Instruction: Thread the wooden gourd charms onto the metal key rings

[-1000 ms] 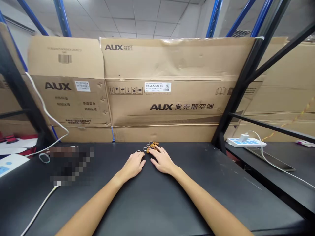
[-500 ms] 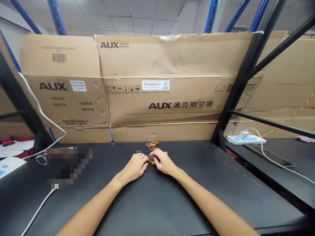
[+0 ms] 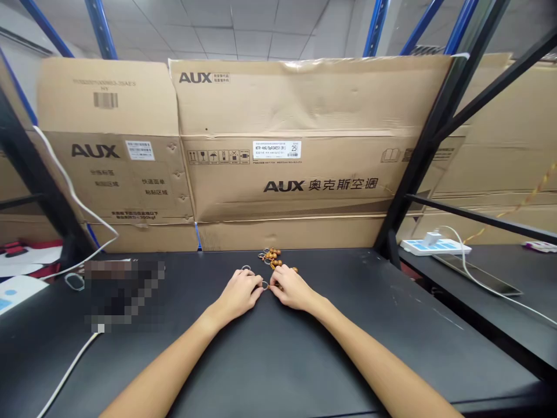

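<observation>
My left hand point(image 3: 238, 293) and my right hand point(image 3: 290, 289) lie close together at the far middle of the black table point(image 3: 278, 360). Their fingertips meet around a small metal key ring point(image 3: 264, 284), which seems pinched between them. A wooden bead keychain point(image 3: 272, 255) lies in a small heap just beyond my fingers, with a loose bead strand point(image 3: 285, 268) running towards my right hand. Another metal ring point(image 3: 246, 268) sits by my left knuckles. My fingers partly hide the beads nearest me.
Flattened AUX cardboard boxes point(image 3: 304, 104) stand along the table's far edge, between black and blue rack uprights. A pixelated patch point(image 3: 124, 293) and a white cable point(image 3: 69, 360) are at left. A power strip point(image 3: 435, 247) and tablet point(image 3: 476, 275) lie on the right-hand table.
My hands have drawn closer, and their fingertips now meet at the small ring. The bead strand has shifted, and the view has tilted slightly.
</observation>
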`<state>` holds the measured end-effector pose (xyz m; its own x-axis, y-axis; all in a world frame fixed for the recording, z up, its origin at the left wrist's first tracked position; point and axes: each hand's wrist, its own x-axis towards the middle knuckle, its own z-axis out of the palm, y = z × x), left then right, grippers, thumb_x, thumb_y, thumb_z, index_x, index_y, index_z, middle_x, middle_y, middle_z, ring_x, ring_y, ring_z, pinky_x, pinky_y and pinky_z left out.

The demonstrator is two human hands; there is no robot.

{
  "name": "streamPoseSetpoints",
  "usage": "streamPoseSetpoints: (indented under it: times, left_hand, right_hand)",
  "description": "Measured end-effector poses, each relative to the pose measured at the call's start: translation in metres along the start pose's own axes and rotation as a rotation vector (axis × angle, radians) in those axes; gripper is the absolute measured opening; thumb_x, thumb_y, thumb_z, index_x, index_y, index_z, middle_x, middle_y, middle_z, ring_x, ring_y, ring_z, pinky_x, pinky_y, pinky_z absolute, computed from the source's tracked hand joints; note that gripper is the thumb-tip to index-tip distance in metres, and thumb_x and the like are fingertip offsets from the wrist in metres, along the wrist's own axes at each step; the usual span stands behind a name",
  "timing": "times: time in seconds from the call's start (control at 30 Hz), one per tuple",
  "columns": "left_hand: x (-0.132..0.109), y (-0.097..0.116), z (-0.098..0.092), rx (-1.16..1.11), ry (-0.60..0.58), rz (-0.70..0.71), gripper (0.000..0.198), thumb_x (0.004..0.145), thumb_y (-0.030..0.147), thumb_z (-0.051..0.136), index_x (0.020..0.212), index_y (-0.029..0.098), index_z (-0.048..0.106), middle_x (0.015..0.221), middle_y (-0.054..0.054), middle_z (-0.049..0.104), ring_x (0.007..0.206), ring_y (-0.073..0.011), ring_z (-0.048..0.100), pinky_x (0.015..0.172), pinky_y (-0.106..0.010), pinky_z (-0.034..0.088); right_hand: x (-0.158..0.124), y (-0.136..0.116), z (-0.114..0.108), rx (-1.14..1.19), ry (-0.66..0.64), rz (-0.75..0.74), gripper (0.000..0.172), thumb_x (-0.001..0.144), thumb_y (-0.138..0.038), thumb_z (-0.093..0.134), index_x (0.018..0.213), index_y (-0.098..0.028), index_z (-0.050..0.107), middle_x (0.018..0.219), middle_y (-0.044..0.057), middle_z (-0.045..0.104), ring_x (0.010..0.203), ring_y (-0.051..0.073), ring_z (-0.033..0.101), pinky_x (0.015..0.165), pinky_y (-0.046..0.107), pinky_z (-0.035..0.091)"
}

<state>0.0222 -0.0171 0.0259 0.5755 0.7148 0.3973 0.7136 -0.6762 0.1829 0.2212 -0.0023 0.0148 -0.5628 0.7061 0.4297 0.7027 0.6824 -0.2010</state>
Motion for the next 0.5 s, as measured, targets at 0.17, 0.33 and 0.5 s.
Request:
streamPoseSetpoints:
  times: [0.17, 0.33, 0.5]
  left_hand:
    - [-0.0007, 0.0040, -0.0002, -0.019, 0.030, 0.030, 0.010, 0.089, 0.027, 0.054, 0.089, 0.020, 0.062, 0.093, -0.005, 0.066, 0.093, -0.0225, 0.057, 0.086, -0.038, 0.041]
    - [0.0017, 0.0034, 0.0010, -0.023, 0.035, 0.053, 0.018, 0.093, 0.020, 0.047, 0.087, 0.020, 0.064, 0.102, -0.004, 0.066, 0.097, -0.0213, 0.055, 0.087, -0.037, 0.040]
    - [0.0007, 0.0016, -0.0014, -0.051, 0.007, 0.065, 0.018, 0.093, 0.023, 0.048, 0.083, 0.021, 0.063, 0.109, -0.004, 0.063, 0.100, -0.0211, 0.054, 0.087, -0.037, 0.041]
  right_hand:
    - [-0.0009, -0.0049, 0.0033, 0.054, 0.000, -0.021, 0.010, 0.089, -0.014, 0.047, 0.081, -0.018, 0.053, 0.084, 0.005, 0.056, 0.080, 0.019, 0.048, 0.074, 0.031, 0.039]
    - [0.0002, -0.0097, 0.0029, -0.007, -0.019, 0.012, 0.009, 0.089, -0.014, 0.047, 0.084, -0.017, 0.054, 0.088, 0.007, 0.057, 0.083, 0.019, 0.048, 0.074, 0.031, 0.038]
    - [-0.0002, -0.0072, 0.0025, -0.075, -0.014, 0.065, 0.010, 0.089, -0.015, 0.047, 0.083, -0.016, 0.055, 0.089, 0.008, 0.058, 0.084, 0.021, 0.048, 0.075, 0.033, 0.036]
